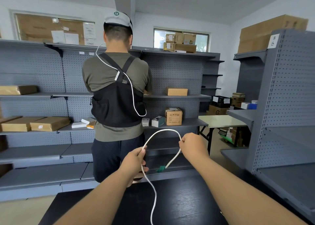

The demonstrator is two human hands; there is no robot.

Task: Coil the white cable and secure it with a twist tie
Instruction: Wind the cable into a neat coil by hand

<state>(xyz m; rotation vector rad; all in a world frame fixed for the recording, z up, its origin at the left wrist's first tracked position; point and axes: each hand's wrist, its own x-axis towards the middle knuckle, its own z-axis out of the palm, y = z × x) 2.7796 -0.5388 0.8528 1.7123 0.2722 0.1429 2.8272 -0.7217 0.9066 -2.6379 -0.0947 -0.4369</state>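
First-person view, looking fwd and down over a black tabletop (187, 204). Both hands are raised above it, holding a white cable (163, 130). L hand (134, 158): fingers (142, 151) curled, pinching the cable. R hand (193, 145): fingers (181, 142) also curled, pinching it a bit higher up. Btwn the hands the cable rises in an arch. From the R hand it drops down and left to a green piece (160, 169) at its end, hanging free; can't tell what that is. From the L hand the rest falls in a wavy line onto the tabletop and runs out of frame at the bottom. Bg: a person (115, 74), back turned, stands at grey shelves (34, 95) w/ cardboard boxes (173, 116).
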